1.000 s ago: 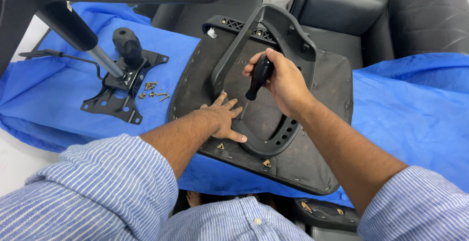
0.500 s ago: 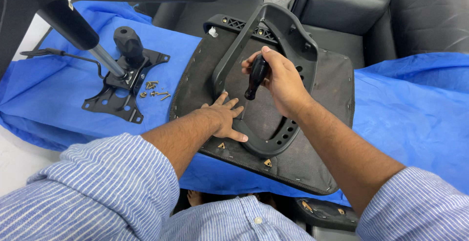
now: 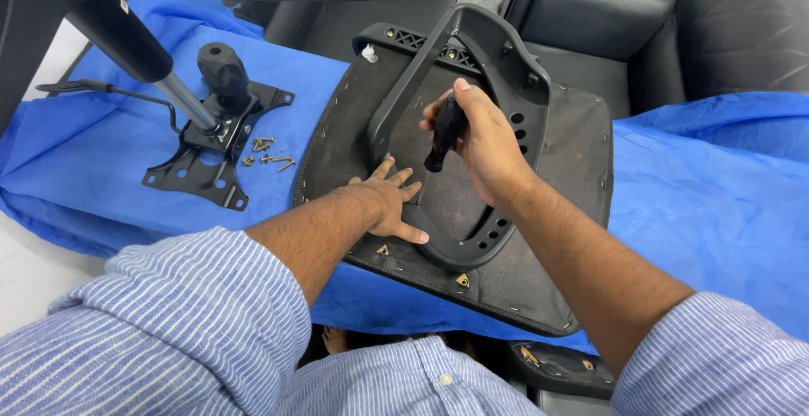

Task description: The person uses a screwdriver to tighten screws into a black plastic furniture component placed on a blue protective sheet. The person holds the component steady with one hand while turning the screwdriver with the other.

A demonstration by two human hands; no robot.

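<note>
since a second ago the right hand [image 3: 489, 142] has shifted a little on the screwdriver [image 3: 445, 134]: the black handle now leans with its top further toward the far side, and the hand sits slightly higher over the frame. the left hand [image 3: 389, 205] has hardly moved, and the screws and the metal plate lie as they did.

the right fingers [image 3: 438, 114] are curled together round the screwdriver handle, thumb over the top, pinching it firmly; the tip points down and toward the left hand, though the shaft is mostly hidden and where it meets the work cannot be seen. just under these fingers runs the black plastic armrest frame [image 3: 497, 62], a loop lying on the upturned seat base [image 3: 573, 171]. the left fingers [image 3: 404, 182] are spread flat and press on the seat base, just beside the near left edge of the loop.

to do this well, as i judge it, the tool should stand square to the screw head with steady downward push, and the flat left hand should keep the seat from sliding on the blue cloth [image 3: 699, 188] that covers the desk.

further left of the left fingers lie loose screws [image 3: 268, 153], and beyond them the metal plate [image 3: 202, 163] with its black knob and gas cylinder [image 3: 181, 96]. black chairs [image 3: 674, 28] stand beyond the right hand.
</note>
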